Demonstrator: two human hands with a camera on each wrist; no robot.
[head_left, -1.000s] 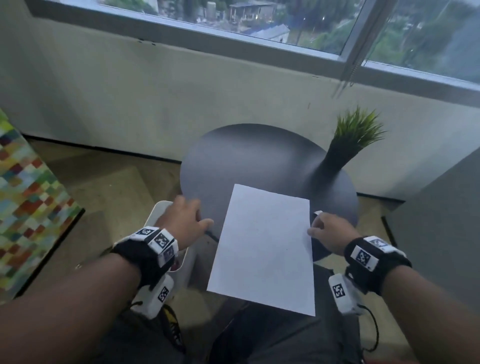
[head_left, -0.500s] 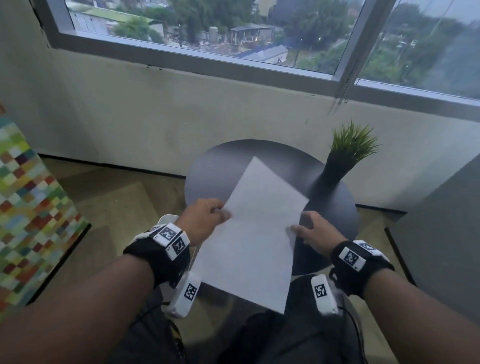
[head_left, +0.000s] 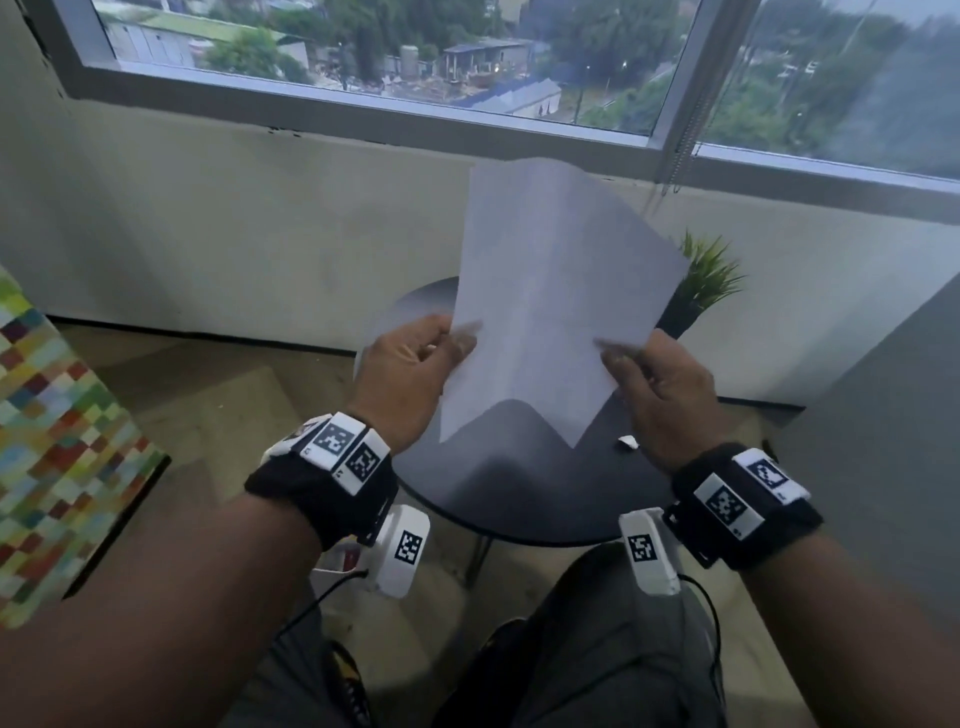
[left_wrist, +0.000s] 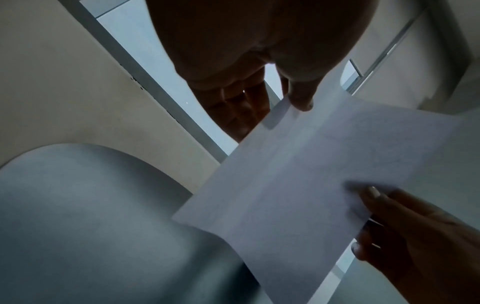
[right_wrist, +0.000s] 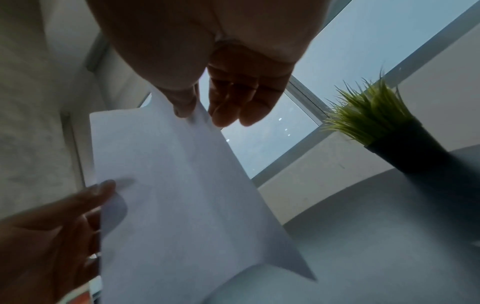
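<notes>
A blank white sheet of paper (head_left: 550, 296) stands nearly upright in the air above a round dark table (head_left: 524, 493). My left hand (head_left: 410, 364) pinches its left edge between thumb and fingers. My right hand (head_left: 654, 384) pinches its right edge the same way. In the left wrist view the paper (left_wrist: 311, 170) runs from my left thumb to the right hand (left_wrist: 405, 232) at the lower right. In the right wrist view the paper (right_wrist: 179, 195) hangs below my right thumb, with the left hand (right_wrist: 52, 230) holding its far edge.
A green grass plant in a dark tapered vase (head_left: 698, 291) stands at the table's back right, close behind the sheet. A small white scrap (head_left: 627, 442) lies on the table by my right wrist. A window and low wall run behind; a multicoloured checked surface (head_left: 57, 441) is at the left.
The sheet lay flat on the table a second ago. Both hands took its side edges and lifted it up and away from the table into a near-upright position.
</notes>
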